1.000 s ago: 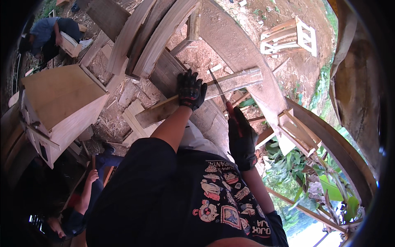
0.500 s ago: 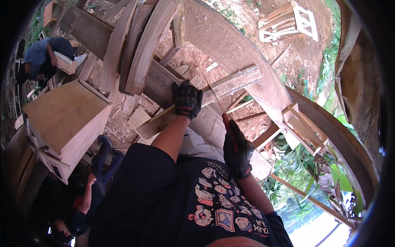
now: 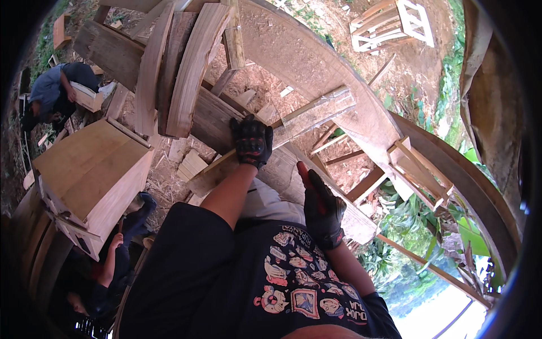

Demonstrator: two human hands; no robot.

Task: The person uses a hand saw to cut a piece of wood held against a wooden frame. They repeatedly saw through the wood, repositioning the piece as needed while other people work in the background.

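Note:
My left hand [image 3: 252, 141], in a black glove, is closed over a narrow wooden strip [image 3: 316, 116]. The strip lies slantwise across a wider plank [image 3: 217, 116] beneath it. To the right and nearer my body, my right hand [image 3: 326, 209], also gloved in black, is closed around the handle of a handsaw [image 3: 303, 172]. The saw is turned edge-on, so its thin blade barely shows against the wood. It points away from me toward the strip, just right of my left hand. The gloved fingers partly hide the handle.
Several thick curved boards [image 3: 195, 70] rise at the upper left. A wooden box [image 3: 90, 164] stands left, with one person [image 3: 59, 93] beyond it and another [image 3: 107, 277] below. A long curved slab [image 3: 305, 56] spans the far side. Shavings cover the ground.
My right hand has drawn back slightly toward my body with the saw, and the blade shows less. My left hand keeps its place on the strip. The whole view has shifted a little.

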